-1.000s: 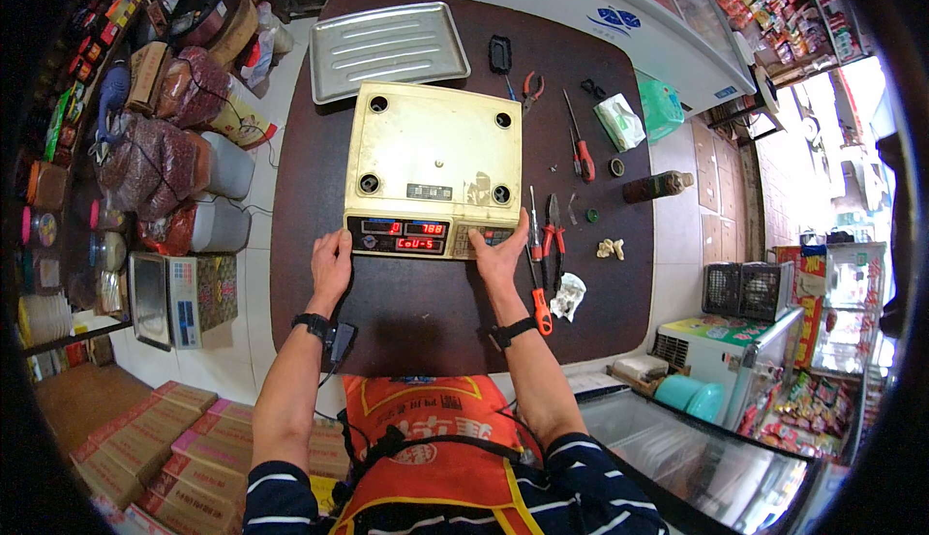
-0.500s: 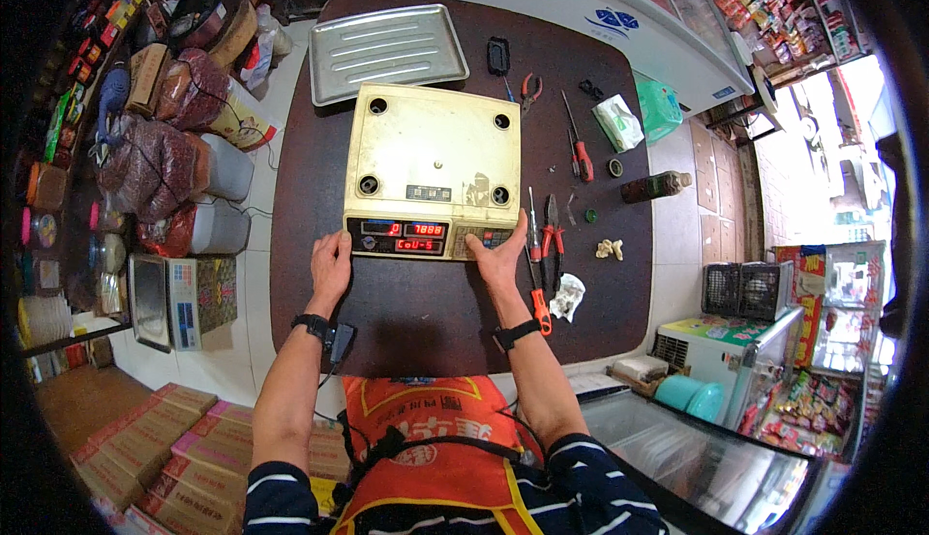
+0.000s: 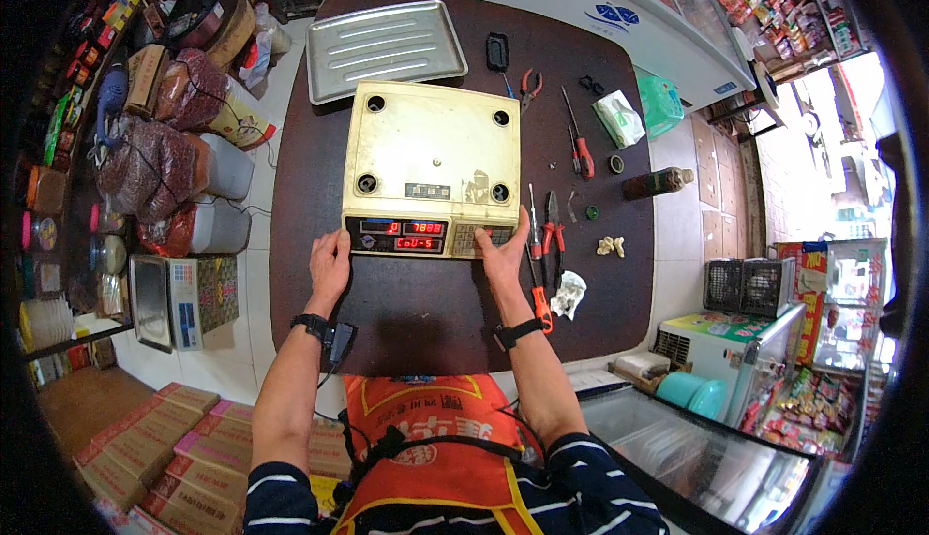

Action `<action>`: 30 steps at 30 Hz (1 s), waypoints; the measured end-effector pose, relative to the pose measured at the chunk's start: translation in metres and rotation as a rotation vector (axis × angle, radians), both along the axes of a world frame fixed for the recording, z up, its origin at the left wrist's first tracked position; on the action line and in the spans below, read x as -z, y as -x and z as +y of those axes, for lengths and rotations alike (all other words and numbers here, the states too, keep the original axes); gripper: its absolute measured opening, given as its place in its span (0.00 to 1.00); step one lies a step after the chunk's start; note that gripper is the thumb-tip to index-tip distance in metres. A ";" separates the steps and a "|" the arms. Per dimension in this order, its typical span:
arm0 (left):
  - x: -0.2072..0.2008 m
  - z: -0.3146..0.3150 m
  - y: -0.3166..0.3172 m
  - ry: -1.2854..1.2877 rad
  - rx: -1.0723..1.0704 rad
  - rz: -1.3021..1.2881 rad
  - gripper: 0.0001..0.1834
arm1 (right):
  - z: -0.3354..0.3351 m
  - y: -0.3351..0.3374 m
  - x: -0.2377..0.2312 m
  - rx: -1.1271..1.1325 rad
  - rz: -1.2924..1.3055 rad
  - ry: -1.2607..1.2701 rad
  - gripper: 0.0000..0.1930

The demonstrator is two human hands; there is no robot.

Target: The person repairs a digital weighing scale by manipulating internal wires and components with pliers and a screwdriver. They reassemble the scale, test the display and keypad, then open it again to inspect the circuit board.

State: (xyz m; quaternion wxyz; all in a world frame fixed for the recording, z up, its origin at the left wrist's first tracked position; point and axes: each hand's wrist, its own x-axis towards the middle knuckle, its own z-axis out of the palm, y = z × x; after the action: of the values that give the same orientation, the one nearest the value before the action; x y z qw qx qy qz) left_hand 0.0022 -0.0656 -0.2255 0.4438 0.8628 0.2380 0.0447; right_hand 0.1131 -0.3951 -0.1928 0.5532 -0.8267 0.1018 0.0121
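A cream electronic weighing scale (image 3: 402, 153) lies on the dark table, its top pan off and round holes showing near its corners. Red digits glow on the display panel (image 3: 397, 236) at its near edge. My left hand (image 3: 330, 266) holds the scale's near left corner, fingers closed along the side. At the near right corner, my right hand (image 3: 504, 262) grips the edge, with its thumb on the keypad (image 3: 471, 235). Just right of that hand lie a red-handled screwdriver (image 3: 540, 308) and red-handled pliers (image 3: 553, 235).
A metal tray (image 3: 387, 46) lies behind the scale. Another screwdriver (image 3: 583, 153), orange-handled pliers (image 3: 529, 87), a tissue pack (image 3: 619, 119) and a crumpled tissue (image 3: 568, 295) are on the right. A dark bottle (image 3: 653, 185) lies at the right edge. A chest freezer stands beyond the table.
My right thumb has shifted slightly to the right and away from me over the keypad. My left hand keeps its place at the scale's corner.
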 end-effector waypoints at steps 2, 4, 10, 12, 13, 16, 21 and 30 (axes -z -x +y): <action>0.000 0.000 0.000 -0.008 0.006 -0.005 0.28 | 0.000 -0.001 0.002 -0.006 -0.029 -0.016 0.55; 0.000 0.001 0.000 -0.011 0.006 -0.005 0.27 | 0.000 -0.002 0.005 -0.001 -0.041 -0.018 0.54; 0.001 0.001 -0.001 -0.016 0.005 -0.010 0.27 | 0.000 -0.003 0.005 -0.001 -0.047 -0.035 0.53; 0.001 0.000 -0.001 -0.009 -0.002 -0.017 0.27 | -0.001 -0.003 0.002 0.003 -0.011 -0.082 0.53; 0.001 0.000 -0.001 -0.020 -0.002 -0.026 0.27 | -0.002 -0.003 0.001 -0.013 -0.030 -0.100 0.53; -0.001 0.000 -0.001 -0.017 -0.001 -0.005 0.27 | -0.003 -0.003 -0.001 -0.019 -0.017 -0.124 0.52; -0.003 0.000 0.000 -0.014 -0.001 -0.004 0.27 | -0.003 -0.004 0.003 0.000 0.001 -0.151 0.52; 0.000 -0.001 0.000 -0.020 0.000 -0.022 0.27 | -0.003 -0.004 0.012 0.031 -0.035 -0.043 0.52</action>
State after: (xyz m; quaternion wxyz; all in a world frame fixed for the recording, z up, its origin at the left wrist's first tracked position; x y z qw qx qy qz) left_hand 0.0026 -0.0662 -0.2258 0.4379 0.8665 0.2327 0.0568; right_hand 0.1173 -0.3983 -0.2048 0.5726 -0.8131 0.1045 -0.0085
